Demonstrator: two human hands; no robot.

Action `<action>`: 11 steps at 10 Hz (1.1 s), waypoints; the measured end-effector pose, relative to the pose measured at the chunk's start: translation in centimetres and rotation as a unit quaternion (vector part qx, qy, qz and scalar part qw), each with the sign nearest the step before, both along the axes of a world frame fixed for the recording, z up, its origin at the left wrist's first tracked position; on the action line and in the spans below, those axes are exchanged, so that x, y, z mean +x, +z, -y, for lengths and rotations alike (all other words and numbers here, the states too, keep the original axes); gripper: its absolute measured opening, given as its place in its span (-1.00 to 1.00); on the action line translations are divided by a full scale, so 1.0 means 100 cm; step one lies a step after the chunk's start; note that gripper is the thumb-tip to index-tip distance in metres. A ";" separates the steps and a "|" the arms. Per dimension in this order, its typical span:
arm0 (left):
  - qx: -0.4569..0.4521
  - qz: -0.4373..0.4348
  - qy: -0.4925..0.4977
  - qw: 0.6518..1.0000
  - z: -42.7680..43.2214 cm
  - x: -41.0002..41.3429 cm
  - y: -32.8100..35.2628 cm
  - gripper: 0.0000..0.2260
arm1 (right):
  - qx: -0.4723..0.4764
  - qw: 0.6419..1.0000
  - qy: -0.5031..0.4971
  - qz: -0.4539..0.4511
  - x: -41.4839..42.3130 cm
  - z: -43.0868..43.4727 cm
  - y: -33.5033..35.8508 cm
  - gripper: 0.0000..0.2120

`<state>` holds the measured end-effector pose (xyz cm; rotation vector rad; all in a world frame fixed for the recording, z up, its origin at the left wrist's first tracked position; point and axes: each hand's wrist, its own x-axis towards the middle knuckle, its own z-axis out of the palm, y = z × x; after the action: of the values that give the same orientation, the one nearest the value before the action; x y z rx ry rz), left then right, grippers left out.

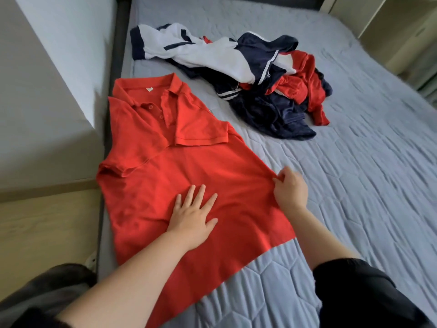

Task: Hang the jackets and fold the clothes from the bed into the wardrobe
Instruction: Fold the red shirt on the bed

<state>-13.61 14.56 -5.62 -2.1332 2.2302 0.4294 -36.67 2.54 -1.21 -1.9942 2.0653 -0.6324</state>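
Observation:
A red polo shirt (165, 166) lies spread on the bed (354, 185), collar toward the far end, its right sleeve folded in over the chest. My left hand (192, 215) presses flat on the shirt's lower middle with fingers straight and spread. My right hand (290, 188) pinches the shirt's right side edge. Beyond the shirt a heap of clothes (250, 74) in white, navy and red lies crumpled on the bed.
The bed's dark frame (115, 55) runs along the left, with a pale wall (47, 79) and wooden floor (47, 233) beside it. Light shelving (402, 31) stands at the far right. Grey quilted mattress is bare to the right of the shirt.

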 end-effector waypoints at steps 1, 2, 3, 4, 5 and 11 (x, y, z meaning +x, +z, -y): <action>0.004 0.000 -0.003 1.000 -0.015 -0.007 0.004 -0.37 | 0.004 0.996 0.082 -0.043 -0.001 -0.017 -0.005 -0.88; 0.004 0.001 -0.007 1.000 -0.023 -0.013 0.009 -0.37 | 0.045 0.992 0.095 -0.075 -0.008 -0.032 -0.007 -0.80; 0.008 0.000 -0.007 1.000 -0.028 -0.014 0.011 -0.37 | 0.015 0.964 0.219 -0.152 -0.011 -0.052 -0.013 -0.86; 0.008 -0.001 -0.007 1.000 -0.031 -0.012 0.013 -0.38 | 0.020 0.958 0.244 -0.151 -0.012 -0.066 -0.019 -0.83; 0.005 -0.002 -0.009 1.000 -0.033 -0.010 0.013 -0.38 | 0.062 0.979 0.179 -0.075 -0.017 -0.066 -0.020 -0.77; 0.008 -0.015 -0.006 1.000 -0.030 -0.007 0.008 -0.38 | 0.100 0.992 0.016 0.073 -0.023 -0.054 -0.027 -0.95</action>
<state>-14.33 17.58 -4.86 -2.1183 2.2466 0.4815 -38.97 7.93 -3.89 -1.8111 1.9255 -0.5252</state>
